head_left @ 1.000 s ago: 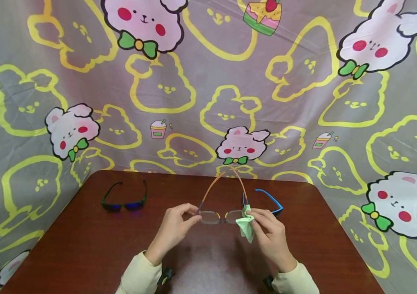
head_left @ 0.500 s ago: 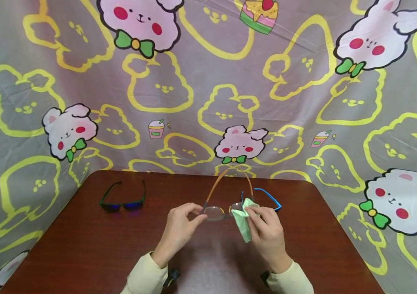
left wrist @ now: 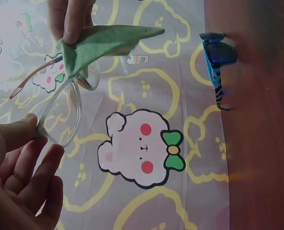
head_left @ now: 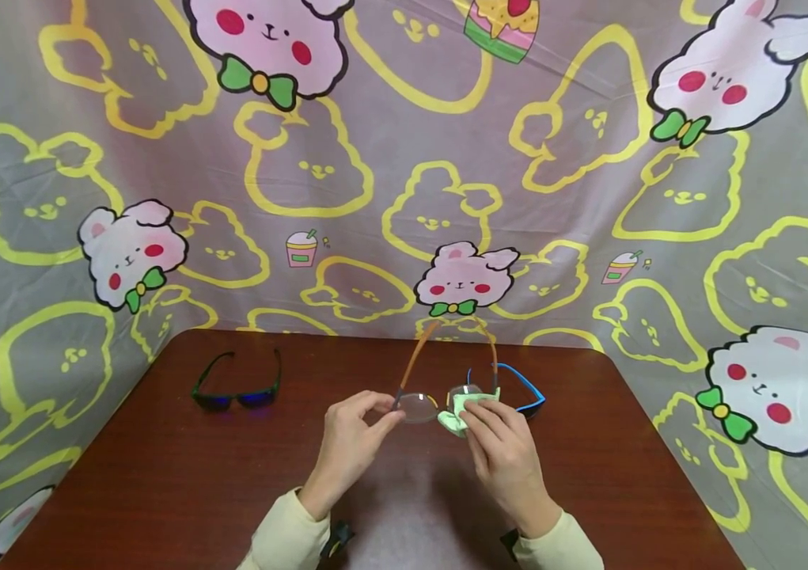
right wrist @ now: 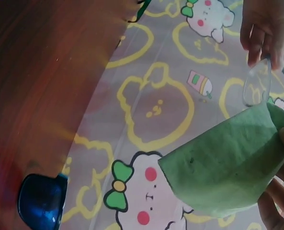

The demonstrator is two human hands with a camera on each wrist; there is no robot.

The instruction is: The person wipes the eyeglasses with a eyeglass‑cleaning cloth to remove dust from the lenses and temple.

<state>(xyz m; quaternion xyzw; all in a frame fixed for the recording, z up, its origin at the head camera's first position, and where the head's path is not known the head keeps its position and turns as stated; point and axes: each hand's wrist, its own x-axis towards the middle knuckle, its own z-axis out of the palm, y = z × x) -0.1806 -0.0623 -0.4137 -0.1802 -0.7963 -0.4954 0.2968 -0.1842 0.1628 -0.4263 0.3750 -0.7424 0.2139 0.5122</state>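
Note:
A pair of clear-lensed eyeglasses (head_left: 418,408) with brown temples is held up over the table, temples pointing away. My left hand (head_left: 357,435) pinches the frame at its left hinge between thumb and fingers. At the other lens, my right hand (head_left: 506,447) grips a light green cloth (head_left: 457,419), folded over that lens and hiding much of it. The right wrist view has the cloth (right wrist: 223,163) spread wide below the fingers. In the left wrist view the bare lens (left wrist: 65,115) shows beside the left thumb.
Dark sunglasses with blue lenses (head_left: 238,400) lie open at the left of the brown table (head_left: 183,475). Blue-framed sunglasses (head_left: 528,388) lie behind the right hand, partly hidden. A patterned curtain (head_left: 347,158) hangs around the table's back and sides.
The right hand and cloth have moved slightly left over the right lens. Its hanging cloth corner is now gathered up. The glasses have tilted and shifted a little; the left hand still pinches them.

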